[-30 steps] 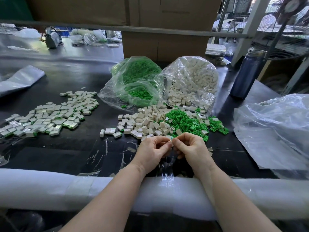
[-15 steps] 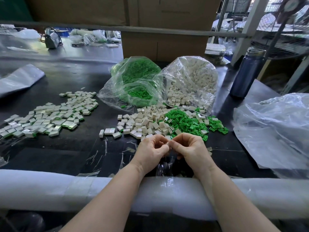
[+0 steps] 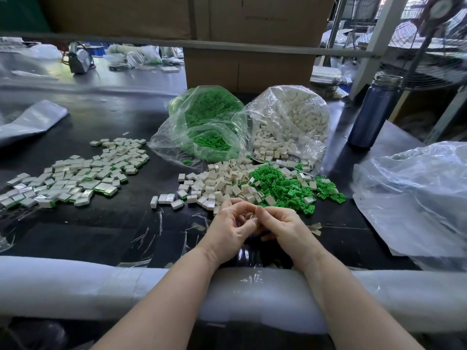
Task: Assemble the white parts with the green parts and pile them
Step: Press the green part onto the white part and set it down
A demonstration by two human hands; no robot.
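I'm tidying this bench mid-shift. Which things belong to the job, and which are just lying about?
Job: loose white parts; loose green parts; assembled pile; green bag; white bag.
Lying about: blue bottle; cardboard box; empty bag.

Faint printed line on the upper cardboard box, too blurred to read. No legible label, brand or number on the blue bottle or the plastic bags
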